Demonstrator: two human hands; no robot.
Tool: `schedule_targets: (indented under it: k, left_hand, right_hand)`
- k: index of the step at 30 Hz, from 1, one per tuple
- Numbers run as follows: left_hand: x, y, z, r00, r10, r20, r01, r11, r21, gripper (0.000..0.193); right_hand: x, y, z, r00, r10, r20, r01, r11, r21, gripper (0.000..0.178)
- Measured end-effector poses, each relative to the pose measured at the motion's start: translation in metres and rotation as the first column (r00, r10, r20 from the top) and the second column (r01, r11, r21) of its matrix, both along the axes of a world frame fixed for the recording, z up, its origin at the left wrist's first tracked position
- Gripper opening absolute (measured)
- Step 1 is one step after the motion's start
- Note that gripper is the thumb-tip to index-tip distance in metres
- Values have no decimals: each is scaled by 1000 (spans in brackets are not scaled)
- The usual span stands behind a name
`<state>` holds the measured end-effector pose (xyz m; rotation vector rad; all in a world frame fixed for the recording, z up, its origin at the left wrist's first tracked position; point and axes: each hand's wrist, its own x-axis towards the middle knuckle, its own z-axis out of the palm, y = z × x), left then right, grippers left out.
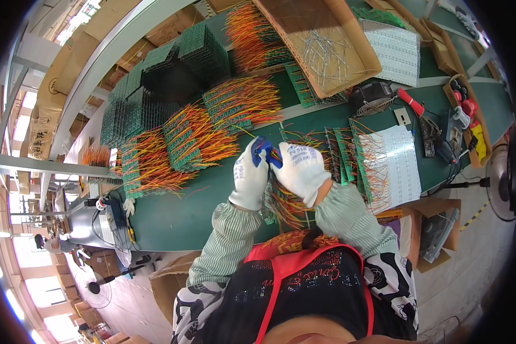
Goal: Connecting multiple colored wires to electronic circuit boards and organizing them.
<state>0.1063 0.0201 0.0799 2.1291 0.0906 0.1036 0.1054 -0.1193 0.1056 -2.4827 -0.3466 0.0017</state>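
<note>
My left hand (250, 175) and my right hand (299, 172) meet over the green bench, both in white knit gloves with blue-coated fingertips. The fingers of both are closed in a pinch. A thin yellow wire (242, 131) sticks out from the left fingertips, and a bit of orange shows between the hands. What the right fingers grip is hidden by the gloves. Just below and between the hands lies a bundle of orange and yellow wires (289, 207), partly covered by the right wrist. Upright green circuit boards (343, 155) with wires stand right of my right hand.
Wired circuit board panels (183, 140) cover the left of the bench (178, 221), with stacked green boards (203, 51) behind. A cardboard tray (332, 77) of thin metal pieces stands at the back. White panels (393, 163), a red-handled tool (411, 102) and a parts box (470, 114) lie right.
</note>
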Motion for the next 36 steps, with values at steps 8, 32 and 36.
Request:
schedule_targets:
  k: [8, 32, 36]
  left_hand:
    - [-3, 20, 41, 849, -502, -165, 149, 528, -836, 42]
    - [7, 20, 28, 907, -346, -241, 107, 742, -662, 34]
    - [7, 1, 41, 957, -170, -233, 141, 981, -136, 34]
  right_hand:
    - [24, -48, -11, 944, 328, 34, -301, 814, 496, 32]
    - [27, -37, -19, 914, 401, -63, -276, 729, 627, 56]
    - [18, -27, -29, 986, 149, -75, -99, 885, 454, 52]
